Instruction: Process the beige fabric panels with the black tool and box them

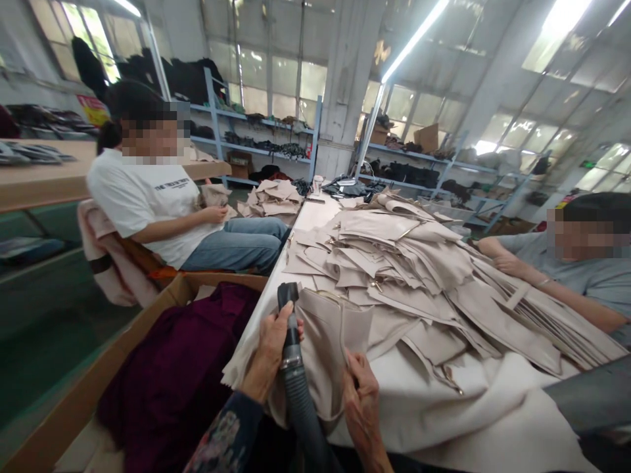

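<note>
My left hand (269, 351) is wrapped round the black nozzle of a ribbed vacuum hose (298, 394), which stands roughly upright at the table's near edge. Right beside the nozzle is a beige bag piece (323, 341) with a zipper along its top. My right hand (361, 387) pinches the right side of this piece, fingers closed on its edge. The hose covers part of its left side. Beyond it, a large heap of flat beige bag pieces (409, 249), some with zipper pulls, spreads over the white-covered table.
At left, a cardboard box (98, 374) holds dark purple cloth (182, 374). A person in a white shirt (148, 190) sits behind it, holding a beige piece. Another person (591, 269) leans at the table's right side. Blue shelves (266, 121) stand behind; a cup (318, 184) is at the table's far end.
</note>
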Motion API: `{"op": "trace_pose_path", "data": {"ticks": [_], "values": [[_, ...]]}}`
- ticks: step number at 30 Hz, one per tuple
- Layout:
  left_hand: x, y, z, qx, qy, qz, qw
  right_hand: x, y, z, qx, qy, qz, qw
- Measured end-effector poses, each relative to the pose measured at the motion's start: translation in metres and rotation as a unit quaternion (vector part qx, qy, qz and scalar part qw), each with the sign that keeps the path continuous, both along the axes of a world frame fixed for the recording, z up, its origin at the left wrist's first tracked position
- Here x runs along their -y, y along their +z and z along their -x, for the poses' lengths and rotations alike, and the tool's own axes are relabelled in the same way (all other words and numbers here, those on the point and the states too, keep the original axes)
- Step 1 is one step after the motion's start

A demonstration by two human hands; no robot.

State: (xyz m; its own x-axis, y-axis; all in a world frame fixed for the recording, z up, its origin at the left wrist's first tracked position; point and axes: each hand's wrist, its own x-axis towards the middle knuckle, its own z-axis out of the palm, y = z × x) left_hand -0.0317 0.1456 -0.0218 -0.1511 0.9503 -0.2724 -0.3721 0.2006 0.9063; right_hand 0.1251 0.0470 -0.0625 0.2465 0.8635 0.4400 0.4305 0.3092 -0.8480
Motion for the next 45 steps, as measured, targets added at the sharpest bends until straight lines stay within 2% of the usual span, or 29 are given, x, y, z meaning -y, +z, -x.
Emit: {"op": "trace_pose_path", "data": {"ticks": [3,7,11,14,18,23,27,30,32,33,35,36,37,40,42,45], "values": [[-0.008,-0.002,0.005,0.005,0.001,0.011,1.0,-0.004,0.001,0.002,-0.009,-0.009,0.01,1.0],[-0.002,0.003,0.01,0.003,-0.001,0.015,1.0,-0.004,0.006,0.002,-0.016,-0.019,0.008,1.0],[0.009,0.009,0.014,-0.013,0.02,0.017,1.0,0.004,0.013,0.001,-0.018,-0.009,0.032,0.999],[0.019,0.014,0.017,-0.032,0.045,0.011,0.998,0.009,0.014,0.001,-0.066,-0.011,0.035,0.997],[0.047,0.029,0.022,-0.059,0.044,-0.017,0.997,0.004,0.021,-0.004,-0.112,-0.015,0.032,0.993],[0.093,0.05,0.036,-0.06,0.033,-0.024,0.997,-0.022,0.054,-0.031,-0.086,-0.057,0.015,0.995],[0.115,0.048,0.051,-0.051,0.035,-0.022,0.998,-0.043,0.094,-0.056,-0.041,-0.089,-0.039,0.994],[0.123,0.044,0.058,-0.045,0.045,-0.007,0.998,-0.052,0.121,-0.062,0.019,-0.114,-0.093,0.989],[0.127,0.044,0.06,-0.047,0.046,0.007,0.998,-0.056,0.131,-0.057,0.059,-0.122,-0.123,0.983],[0.13,0.045,0.061,-0.049,0.046,0.01,0.998,-0.057,0.132,-0.051,0.112,-0.118,-0.133,0.978],[0.134,0.047,0.061,-0.054,0.043,0.0,0.998,-0.057,0.124,-0.033,0.273,-0.078,-0.142,0.948],[0.137,0.047,0.061,-0.057,0.043,-0.009,0.997,-0.056,0.115,-0.022,0.377,-0.042,-0.141,0.915],[0.139,0.047,0.062,-0.059,0.045,-0.017,0.997,-0.054,0.104,-0.008,0.438,0.0,-0.14,0.888],[0.147,0.046,0.065,-0.061,0.051,-0.022,0.997,-0.042,0.062,0.03,0.494,0.099,-0.142,0.852],[0.152,0.044,0.068,-0.056,0.056,-0.009,0.997,-0.033,0.039,0.044,0.506,0.132,-0.141,0.84],[0.158,0.039,0.071,-0.053,0.059,0.013,0.997,-0.025,0.026,0.044,0.502,0.159,-0.139,0.838]]}}
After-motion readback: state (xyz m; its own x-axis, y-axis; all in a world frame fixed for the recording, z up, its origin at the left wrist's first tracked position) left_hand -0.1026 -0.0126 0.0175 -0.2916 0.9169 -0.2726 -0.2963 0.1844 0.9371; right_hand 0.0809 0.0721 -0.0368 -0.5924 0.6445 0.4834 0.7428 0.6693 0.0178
